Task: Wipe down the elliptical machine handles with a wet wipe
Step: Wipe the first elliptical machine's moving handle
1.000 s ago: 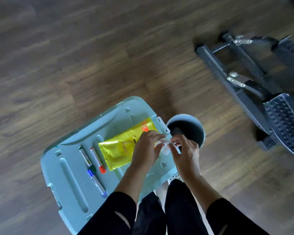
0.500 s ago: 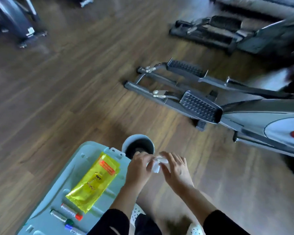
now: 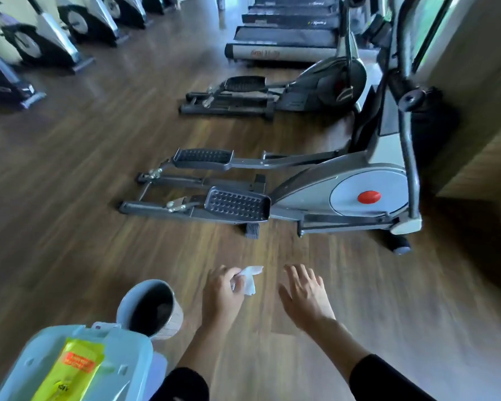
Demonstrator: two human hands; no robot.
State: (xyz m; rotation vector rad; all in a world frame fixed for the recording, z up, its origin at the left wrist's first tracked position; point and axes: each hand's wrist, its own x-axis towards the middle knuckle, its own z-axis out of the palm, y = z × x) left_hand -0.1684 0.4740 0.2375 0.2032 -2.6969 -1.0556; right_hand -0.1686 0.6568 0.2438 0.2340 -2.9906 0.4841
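Note:
My left hand [image 3: 222,293] pinches a small white wet wipe [image 3: 250,277] above the wooden floor. To its right, my right hand [image 3: 304,293] is spread open with nothing in it, clear of the wipe. The grey elliptical machine [image 3: 344,195] stands ahead on the floor, with its pedals [image 3: 236,204] toward me and its dark handle bars [image 3: 408,134] rising at the right; the grips at the top run out of the frame. A yellow wet-wipe pack [image 3: 70,371] lies on a pale blue bin lid [image 3: 122,357] at the bottom left.
A small grey waste bin [image 3: 149,308] stands beside the blue lid, left of my left hand. A second elliptical [image 3: 301,91] and treadmills [image 3: 287,39] stand further back. Exercise bikes [image 3: 41,44] line the left wall. A wooden wall [image 3: 475,96] is at the right.
The view has lifted from the blue lid to the elliptical. My hands, joined on the wipe before, have parted: the left keeps the wipe and the right has let go.

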